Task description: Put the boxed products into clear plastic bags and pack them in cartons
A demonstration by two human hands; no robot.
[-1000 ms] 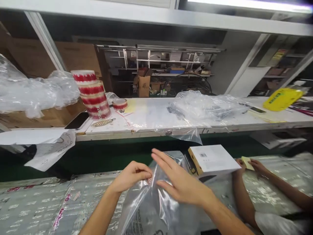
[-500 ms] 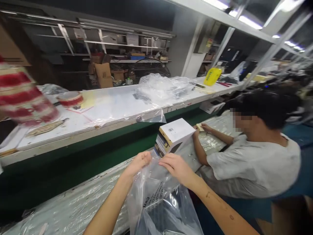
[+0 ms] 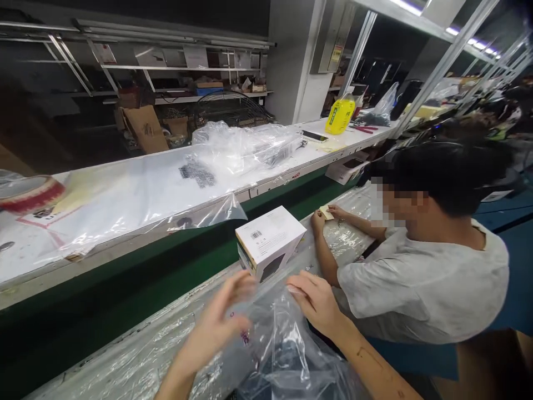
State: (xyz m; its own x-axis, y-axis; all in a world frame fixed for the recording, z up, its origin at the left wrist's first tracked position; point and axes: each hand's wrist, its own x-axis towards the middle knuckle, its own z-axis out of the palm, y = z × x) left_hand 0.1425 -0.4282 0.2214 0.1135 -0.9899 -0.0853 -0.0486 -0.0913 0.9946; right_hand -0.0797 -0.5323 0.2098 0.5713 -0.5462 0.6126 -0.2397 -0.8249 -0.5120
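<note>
Though close, white box (image 3: 270, 236) beyond bag (image 3: 288, 340)

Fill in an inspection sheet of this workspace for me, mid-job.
Surface: grey bench covered in clear plastic film.
Job's things: transparent plastic bag; white rectangular cardboard box beyond it.
Clutter: red-and-white tape roll, crumpled clear plastic sheeting, yellow plastic bottle, all on white shelf.
Hands: left hand open, blurred; right hand bent at bag's top edge, grip unclear.
Cables: nothing seen near hands.
Surroundings: co-worker in grey T-shirt alongside.

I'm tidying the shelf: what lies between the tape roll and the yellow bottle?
In the head view, mainly a heap of clear plastic and a phone-like device.
</note>
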